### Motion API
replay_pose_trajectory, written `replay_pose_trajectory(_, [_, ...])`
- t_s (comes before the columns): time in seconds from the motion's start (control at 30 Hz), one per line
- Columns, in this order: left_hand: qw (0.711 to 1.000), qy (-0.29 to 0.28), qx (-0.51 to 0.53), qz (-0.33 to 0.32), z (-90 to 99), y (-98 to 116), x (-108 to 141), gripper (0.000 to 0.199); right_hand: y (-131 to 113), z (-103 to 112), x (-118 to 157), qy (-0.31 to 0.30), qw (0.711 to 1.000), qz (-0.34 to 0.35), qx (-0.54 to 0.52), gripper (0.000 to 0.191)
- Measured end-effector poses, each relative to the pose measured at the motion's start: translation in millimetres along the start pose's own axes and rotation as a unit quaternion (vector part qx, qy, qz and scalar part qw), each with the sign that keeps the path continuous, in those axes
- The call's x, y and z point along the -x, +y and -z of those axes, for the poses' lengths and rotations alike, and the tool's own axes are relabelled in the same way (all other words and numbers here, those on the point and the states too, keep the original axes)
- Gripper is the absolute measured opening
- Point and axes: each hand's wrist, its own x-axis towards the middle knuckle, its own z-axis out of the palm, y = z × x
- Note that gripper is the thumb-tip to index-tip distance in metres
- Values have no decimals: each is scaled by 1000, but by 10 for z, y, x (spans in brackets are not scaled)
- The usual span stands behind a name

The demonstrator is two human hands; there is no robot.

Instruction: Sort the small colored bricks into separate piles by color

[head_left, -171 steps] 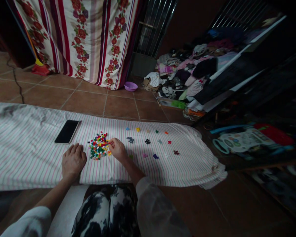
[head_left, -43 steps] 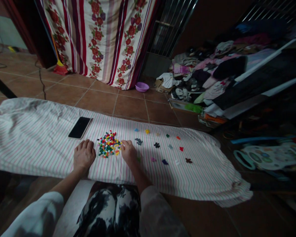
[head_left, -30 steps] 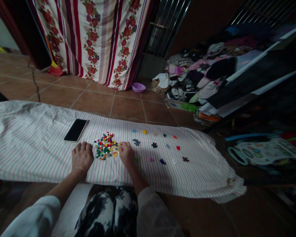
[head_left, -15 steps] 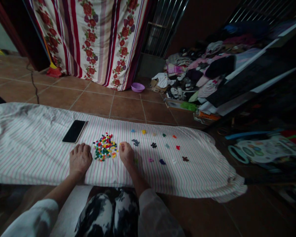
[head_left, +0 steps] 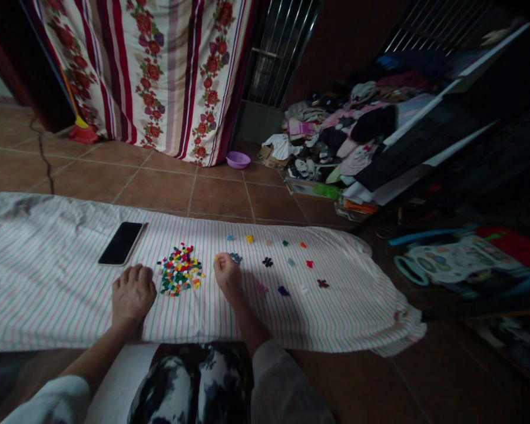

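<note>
A loose pile of small multicoloured pieces lies on the striped cloth. My right hand is just right of the pile, thumb and fingers pinched on a small yellow piece. My left hand rests palm down on the cloth left of the pile, holding nothing, its fingers laid forward. Small single-colour clusters sit in rows to the right, among them yellow, black, red, dark blue and brown. My right hand partly covers the grey-blue cluster.
A phone lies on the cloth beyond my left hand. Past the far edge are a tiled floor, a purple basin, a floral curtain and a heap of clothes.
My right hand has moved slightly right, away from the pile, with the yellow piece in its fingers. The view has shifted a little; my left hand stays on the cloth.
</note>
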Motion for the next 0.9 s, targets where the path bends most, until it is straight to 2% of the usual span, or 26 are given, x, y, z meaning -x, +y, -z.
replay_pose_trajectory(0.17, [1000,-10,-3,2,7,7,-2,30,234,244,-283,48,999,-11,6,21])
replay_pose_trajectory(0.3, [1000,-18,9,6,41,20,-10,30,444,491,-582,81,993,-23,77,20])
replay_pose_trajectory(0.43, [1000,-15,19,11,46,23,-12,30,616,641,-808,78,984,-43,153,23])
replay_pose_trajectory(0.57, [1000,-17,13,5,21,14,-7,30,733,652,-918,68,977,-56,192,23])
replay_pose_trajectory(0.9, [1000,-3,1,0,-55,-19,-1,29,871,584,-1054,43,976,-66,204,24])
